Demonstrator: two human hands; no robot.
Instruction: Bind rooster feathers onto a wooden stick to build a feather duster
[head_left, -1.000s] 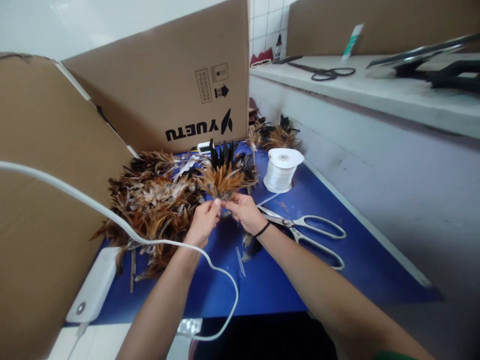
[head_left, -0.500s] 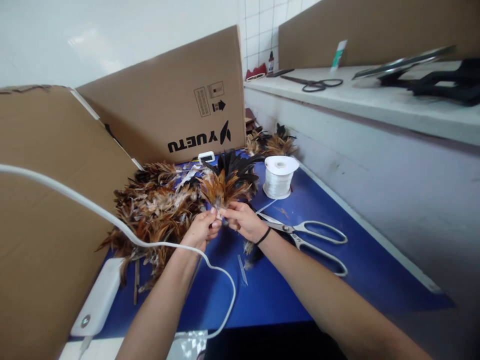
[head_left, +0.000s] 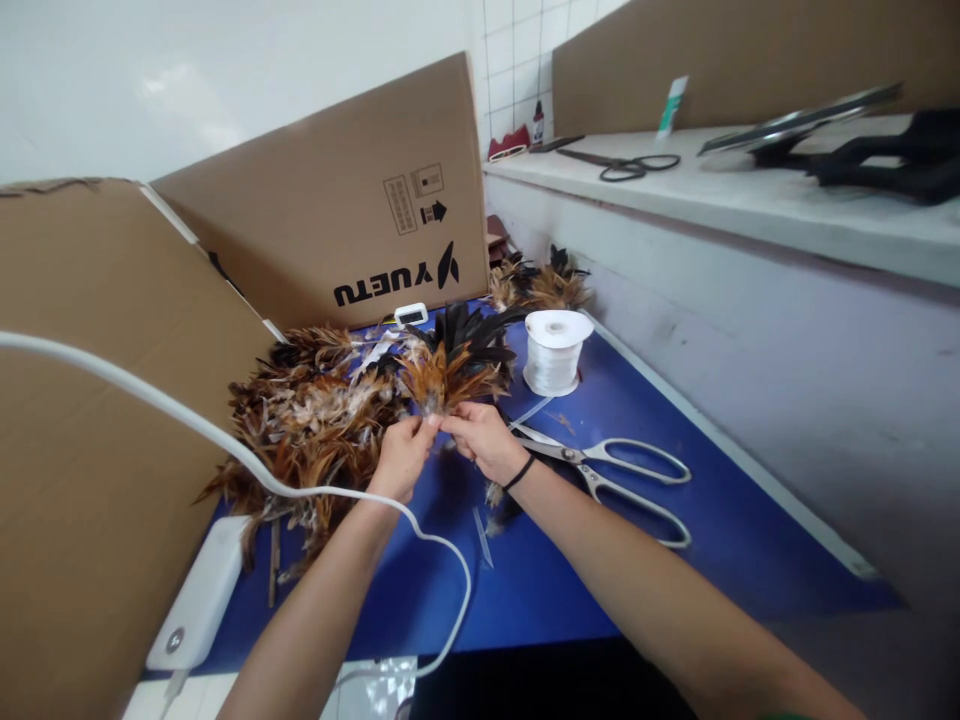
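A fan-shaped bunch of orange-brown and black feathers (head_left: 457, 360) stands upright over the blue table, its base pinched between my two hands. My left hand (head_left: 405, 455) is closed on the base from the left, thumb on top. From the right, the thumb and fingertips of my right hand (head_left: 484, 438), with a black band at the wrist, press on the same base. The thumbs meet there and hide the stems. A large pile of brown feathers (head_left: 315, 420) lies left of my hands. Silver scissors (head_left: 592, 462) lie right of my right hand, below a white ribbon spool (head_left: 555, 355).
A white cable (head_left: 225, 440) crosses over my left forearm. A white power bank (head_left: 199, 590) lies at the left edge. Cardboard boxes (head_left: 300, 200) stand behind and left. More feathers (head_left: 559, 285) lie at the back. The right shelf (head_left: 705, 195) holds dark scissors (head_left: 626, 165).
My left hand has turned slightly, with its fingers now tucked under the base of the bunch. My right hand stays at the base. The view has shifted a little.
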